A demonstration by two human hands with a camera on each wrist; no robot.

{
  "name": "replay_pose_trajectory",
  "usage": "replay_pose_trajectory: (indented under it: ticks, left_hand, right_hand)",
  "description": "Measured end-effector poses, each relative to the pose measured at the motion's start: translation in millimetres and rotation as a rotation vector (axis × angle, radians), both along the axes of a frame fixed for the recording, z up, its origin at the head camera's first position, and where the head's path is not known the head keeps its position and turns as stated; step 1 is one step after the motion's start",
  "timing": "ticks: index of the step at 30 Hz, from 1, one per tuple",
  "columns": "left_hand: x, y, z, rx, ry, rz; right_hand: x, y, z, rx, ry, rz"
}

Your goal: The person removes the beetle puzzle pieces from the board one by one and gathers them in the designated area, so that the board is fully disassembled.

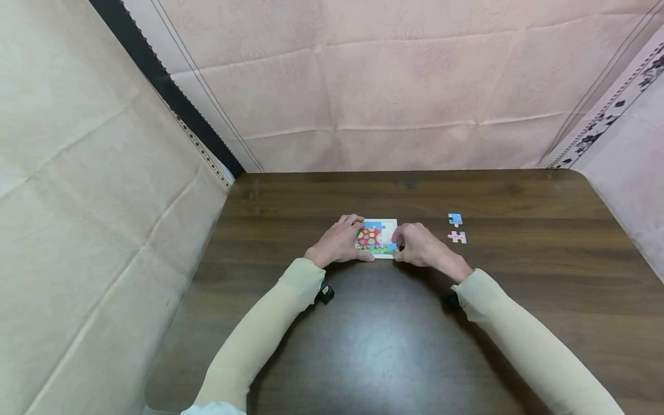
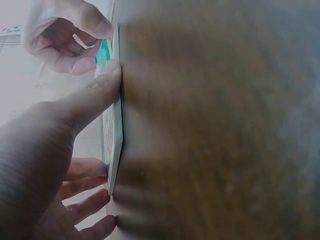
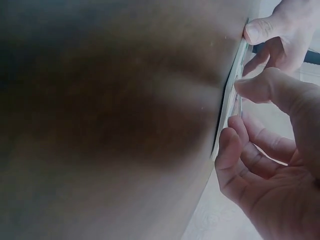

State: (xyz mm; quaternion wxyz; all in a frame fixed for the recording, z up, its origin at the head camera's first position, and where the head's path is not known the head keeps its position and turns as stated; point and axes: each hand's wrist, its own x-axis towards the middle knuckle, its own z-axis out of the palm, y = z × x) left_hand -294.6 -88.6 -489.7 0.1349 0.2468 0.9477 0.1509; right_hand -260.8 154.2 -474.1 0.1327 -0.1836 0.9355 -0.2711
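Observation:
A small jigsaw puzzle board (image 1: 381,220) with a white frame lies flat on the table, showing a red spotted picture over green and blue. My left hand (image 1: 342,241) holds the board's left side, thumb at the near edge and fingers round the left end. Over the board's right part, my right hand (image 1: 421,246) pinches a green and blue puzzle piece (image 2: 103,52) between thumb and fingers. That piece is tilted up from the board in the left wrist view. Fingers hide part of the picture.
Two loose puzzle pieces, a blue one (image 1: 455,219) and a pink one (image 1: 457,237), lie on the brown wooden table (image 1: 363,334) right of the board. Pale cloth (image 1: 394,86) hangs beyond the table's far edge, and more cloth (image 1: 104,230) runs along its left side.

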Motion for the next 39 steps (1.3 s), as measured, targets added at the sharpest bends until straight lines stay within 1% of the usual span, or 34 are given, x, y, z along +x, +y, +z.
replay_pose_trajectory:
  ticks: [8,13,18,22,26,31,39]
  left_hand:
    - [0.9,-1.8,-0.1,0.033,-0.006,-0.008]
    - [2.2,-3.1,-1.2,0.04,-0.018,-0.007]
    - [1.5,-3.2,-2.4,0.028,0.009,-0.016]
    - [0.0,-3.0,-2.8,0.025,0.016,-0.019]
    - [-0.4,-3.2,-3.8,0.037,0.004,-0.015]
    - [-0.6,-4.0,-6.1,0.042,-0.001,-0.011]
    - [-0.8,-4.8,-4.5,0.056,-0.004,-0.017]
  right_hand:
    - [7.0,8,-2.6,-0.049,0.055,-0.033]
    - [11.1,16,-5.6,-0.066,0.064,-0.05]
    - [13.3,24,-5.7,-0.082,0.079,-0.072]
    - [14.9,31,-4.8,-0.079,0.09,-0.092]
    - [17.5,39,-4.8,-0.064,0.1,-0.108]
    - [21.8,50,-5.2,-0.077,0.106,-0.108]
    - [26.9,72,-4.1,-0.068,0.1,-0.13]
